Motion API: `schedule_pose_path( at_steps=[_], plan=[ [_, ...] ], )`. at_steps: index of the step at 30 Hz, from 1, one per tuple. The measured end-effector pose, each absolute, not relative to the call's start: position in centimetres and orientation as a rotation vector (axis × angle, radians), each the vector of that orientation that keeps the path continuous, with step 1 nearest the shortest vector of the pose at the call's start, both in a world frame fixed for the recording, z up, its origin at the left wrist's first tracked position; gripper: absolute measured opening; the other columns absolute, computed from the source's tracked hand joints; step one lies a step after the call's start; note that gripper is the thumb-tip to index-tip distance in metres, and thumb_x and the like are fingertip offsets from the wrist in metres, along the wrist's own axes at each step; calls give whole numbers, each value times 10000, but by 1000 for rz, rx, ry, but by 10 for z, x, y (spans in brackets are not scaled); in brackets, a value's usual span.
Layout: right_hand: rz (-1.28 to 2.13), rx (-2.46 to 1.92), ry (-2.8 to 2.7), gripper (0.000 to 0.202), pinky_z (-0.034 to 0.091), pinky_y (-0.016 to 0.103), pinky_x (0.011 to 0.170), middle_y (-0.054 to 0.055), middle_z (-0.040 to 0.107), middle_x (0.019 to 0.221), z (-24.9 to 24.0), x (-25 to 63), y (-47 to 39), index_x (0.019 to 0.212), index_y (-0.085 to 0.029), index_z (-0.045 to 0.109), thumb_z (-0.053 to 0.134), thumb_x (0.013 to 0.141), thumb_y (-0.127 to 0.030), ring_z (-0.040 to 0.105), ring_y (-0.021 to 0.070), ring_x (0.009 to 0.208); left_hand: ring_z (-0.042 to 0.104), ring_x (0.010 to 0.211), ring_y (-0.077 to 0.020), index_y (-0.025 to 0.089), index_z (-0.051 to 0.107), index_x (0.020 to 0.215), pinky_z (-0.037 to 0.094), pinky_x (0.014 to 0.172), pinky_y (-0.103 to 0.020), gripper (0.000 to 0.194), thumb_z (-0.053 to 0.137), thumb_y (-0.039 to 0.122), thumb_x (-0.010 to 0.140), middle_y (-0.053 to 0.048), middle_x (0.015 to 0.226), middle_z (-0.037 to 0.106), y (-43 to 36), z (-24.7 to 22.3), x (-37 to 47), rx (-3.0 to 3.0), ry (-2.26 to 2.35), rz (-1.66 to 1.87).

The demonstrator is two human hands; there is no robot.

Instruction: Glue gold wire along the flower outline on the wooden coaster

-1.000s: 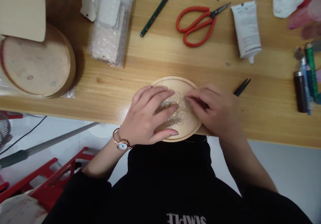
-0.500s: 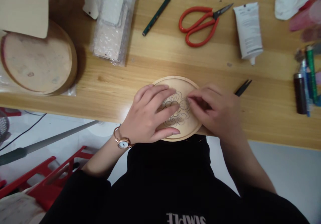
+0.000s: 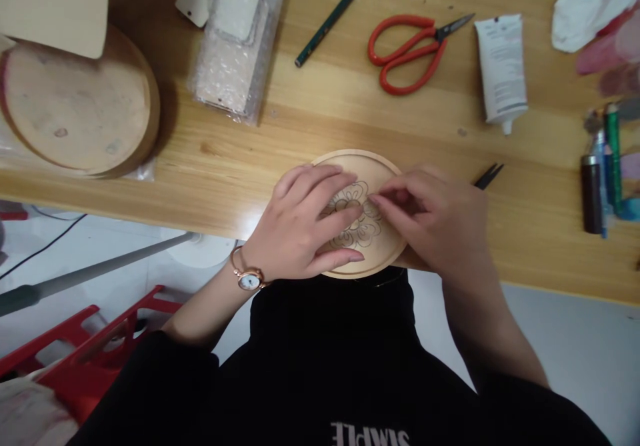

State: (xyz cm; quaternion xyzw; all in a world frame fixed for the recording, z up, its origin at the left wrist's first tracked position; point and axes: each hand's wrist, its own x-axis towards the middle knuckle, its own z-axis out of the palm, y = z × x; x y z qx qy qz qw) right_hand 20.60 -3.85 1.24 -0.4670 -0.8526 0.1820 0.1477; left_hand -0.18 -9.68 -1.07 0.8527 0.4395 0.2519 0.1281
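Observation:
A round, pale wooden disc (image 3: 383,256) with a raised rim lies at the table's front edge, a flower pattern drawn in dark lines on its face. Across its left side rests my left hand (image 3: 305,226), fingers spread over the flower. My right hand (image 3: 435,219) is over the disc's right side, thumb and forefinger pinched together near the petals. Whatever is between those fingertips is too small to make out. Dark pointed tips, perhaps tweezers (image 3: 489,177), stick out beyond my right hand.
Behind the disc lie a green pencil (image 3: 331,19), red-handled scissors (image 3: 409,53) and a white tube (image 3: 503,69). Bubble-wrapped pieces (image 3: 237,53) and a large round wooden piece (image 3: 85,106) are at the left. Pens (image 3: 613,159) lie at the far right.
The view has shifted slightly, so the table items appear a little displaced. My right fingertips have moved slightly, still pinched over the drawn flower's right side. My left hand stays spread on the disc.

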Motion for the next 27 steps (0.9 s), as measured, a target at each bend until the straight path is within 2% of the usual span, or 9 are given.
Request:
schedule_pose_path(
  at_steps=[10, 27],
  plan=[
    [530, -1506, -2466, 88, 349, 282, 544, -9, 633, 693, 21, 201, -38, 761, -220, 662, 676, 797, -300, 550, 131, 609, 489, 1265, -351, 189, 650, 1117, 377, 1032, -543, 498, 526, 610, 883, -177, 1317, 577, -97, -11, -2, 2471, 1276, 734],
    [498, -1708, -2496, 164, 306, 286, 515, 3, 649, 633, 29, 191, -38, 685, -226, 635, 696, 759, -360, 542, 152, 562, 487, 1254, -355, 187, 659, 1118, 375, 1024, -544, 504, 531, 612, 880, -180, 1317, 568, -97, -13, -3, 2469, 1276, 749]
  ],
)
